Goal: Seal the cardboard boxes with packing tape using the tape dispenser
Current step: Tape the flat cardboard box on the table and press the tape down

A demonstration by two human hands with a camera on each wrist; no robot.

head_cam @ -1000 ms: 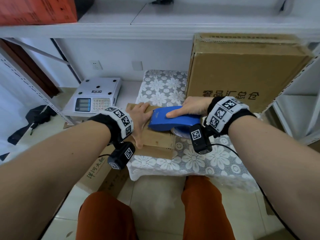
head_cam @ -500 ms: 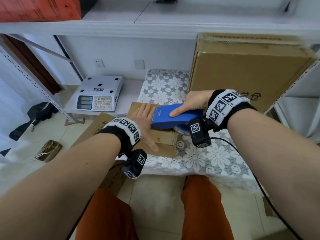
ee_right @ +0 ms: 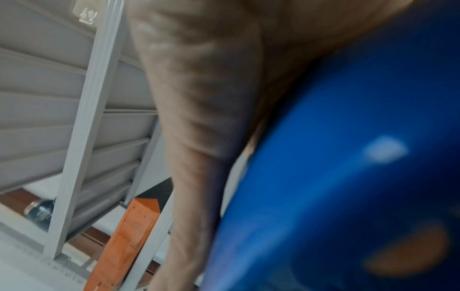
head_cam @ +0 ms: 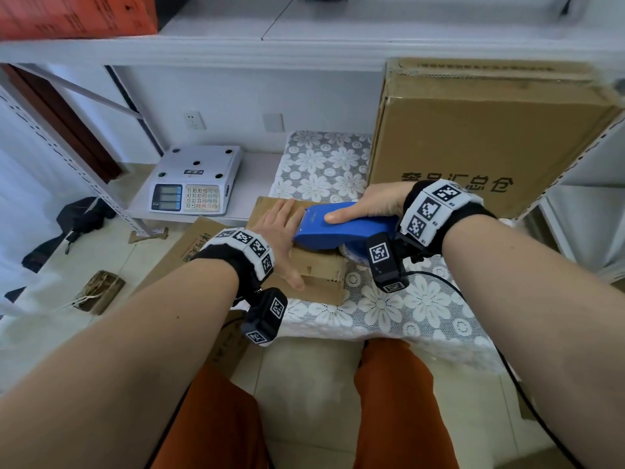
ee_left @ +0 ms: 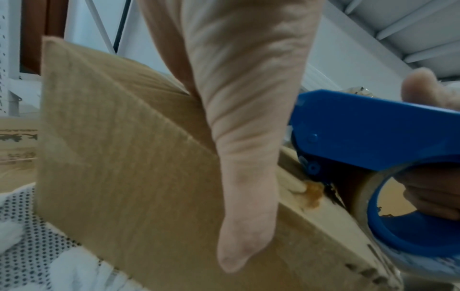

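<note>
Near edge: the small brown cardboard box (head_cam: 306, 265) sits at the front left corner of the table (head_cam: 406, 313), which is covered in a white lace floral cloth; part of the box seems to overhang the table's left edge.
Left hand: the left hand (head_cam: 282, 238) lies flat on the box top with fingers straight and the thumb reaching toward the front edge, gripping nothing, only pressing down. Judged from this, its job is to hold the flaps shut and stop the box sliding.
Tape dispenser: the blue plastic tape dispenser (head_cam: 341, 226) rests on the box top just right of the left hand, its nose close to that hand's fingers. The left wrist view shows its lower front edge meeting the cardboard along the flap seam.
Right hand: the right hand (head_cam: 375, 206) is wrapped round the dispenser, thumb laid along its upper face, the other fingers curled through the roll's opening.
Doing it well: keep the dispenser low and pressed so the tape beds onto the seam, draw in 1 straight pass, and shift the left fingers clear of the blade before cutting.
Risk: the light box could skid toward the table's edge if the left hand eases off.
Far edge: a large brown cardboard box (head_cam: 487, 137) stands upright at the back right corner.
</note>
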